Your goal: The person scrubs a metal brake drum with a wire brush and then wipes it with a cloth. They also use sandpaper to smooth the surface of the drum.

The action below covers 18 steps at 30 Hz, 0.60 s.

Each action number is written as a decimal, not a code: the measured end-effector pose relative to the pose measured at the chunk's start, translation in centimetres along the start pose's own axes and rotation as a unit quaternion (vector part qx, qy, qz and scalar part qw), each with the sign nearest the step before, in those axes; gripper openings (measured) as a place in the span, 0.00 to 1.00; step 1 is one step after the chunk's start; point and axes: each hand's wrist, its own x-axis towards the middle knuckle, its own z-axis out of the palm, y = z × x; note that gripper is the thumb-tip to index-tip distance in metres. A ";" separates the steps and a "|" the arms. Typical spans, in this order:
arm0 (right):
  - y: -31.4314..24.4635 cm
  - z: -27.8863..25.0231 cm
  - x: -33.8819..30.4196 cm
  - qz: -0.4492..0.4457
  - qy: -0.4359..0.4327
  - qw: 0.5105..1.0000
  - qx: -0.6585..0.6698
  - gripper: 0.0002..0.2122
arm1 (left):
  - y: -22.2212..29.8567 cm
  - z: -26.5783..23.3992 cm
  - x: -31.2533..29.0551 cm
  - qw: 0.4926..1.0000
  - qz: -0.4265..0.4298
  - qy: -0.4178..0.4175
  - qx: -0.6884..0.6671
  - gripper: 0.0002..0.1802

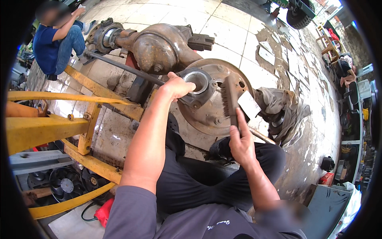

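Holding wire brush (231,93) by handle in narrowly closed right hand (242,145), over brake backing plate (199,121), with bristles toward wheel hub (204,94). Gripping hub rim with partly curled left hand (177,85), thumb at bore.

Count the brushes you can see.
1: the brush in the right hand, in front of the round rusty plate. More could be hidden among the clutter on the shelves at right.

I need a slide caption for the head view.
Left hand grips a metal ring, right hand a brush, beside a rusty axle.
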 end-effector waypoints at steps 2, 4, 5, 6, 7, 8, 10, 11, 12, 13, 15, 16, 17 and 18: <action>-1.5 -0.6 0.2 0.128 -0.033 0.972 0.194 0.28 | 0.3 -0.1 -0.2 1.000 -0.006 -0.010 0.000 0.60; -1.5 0.8 1.1 0.137 -0.046 0.959 0.244 0.30 | 0.2 0.2 -0.1 1.000 0.003 -0.003 0.004 0.59; -1.8 1.4 1.9 0.146 -0.080 0.956 0.240 0.29 | 0.1 0.2 0.0 1.000 0.006 0.002 0.006 0.59; -1.5 2.2 3.3 0.130 -0.077 0.965 0.214 0.29 | 0.1 0.2 0.2 1.000 0.010 0.001 0.015 0.59; -2.0 2.5 4.9 0.123 -0.070 0.970 0.199 0.29 | 0.0 0.0 0.4 1.000 0.011 0.001 0.024 0.59; -2.6 2.5 6.5 0.115 -0.060 0.974 0.184 0.29 | 0.0 0.0 0.6 0.999 0.013 0.000 0.033 0.59; -3.4 2.4 9.5 0.115 -0.070 0.976 0.170 0.29 | 0.0 0.3 0.9 0.999 0.015 0.022 0.030 0.59; -3.5 2.2 10.1 0.116 -0.072 0.977 0.162 0.29 | 0.0 0.4 0.9 0.999 0.018 0.031 0.028 0.59; -3.2 2.0 9.9 0.109 -0.076 0.978 0.159 0.29 | 0.1 0.3 0.7 0.999 0.011 0.021 0.025 0.59; -2.6 2.0 9.9 0.102 -0.083 0.979 0.157 0.29 | 0.2 -0.2 0.0 1.000 0.002 0.014 0.020 0.59; -2.0 1.5 8.5 0.117 -0.100 0.975 0.162 0.30 | 0.2 0.1 0.1 1.000 0.005 0.019 0.022 0.59; -1.4 1.2 6.8 0.112 -0.101 0.977 0.153 0.29 | 0.3 0.0 -0.1 1.000 -0.002 0.006 0.019 0.60; -0.6 0.6 5.0 0.107 -0.101 0.979 0.143 0.29 | 0.7 -0.1 -0.3 1.000 -0.006 -0.008 0.016 0.61; 0.0 0.6 3.7 0.103 -0.106 0.980 0.135 0.29 | 0.6 -0.2 -0.4 1.000 -0.015 -0.020 0.014 0.62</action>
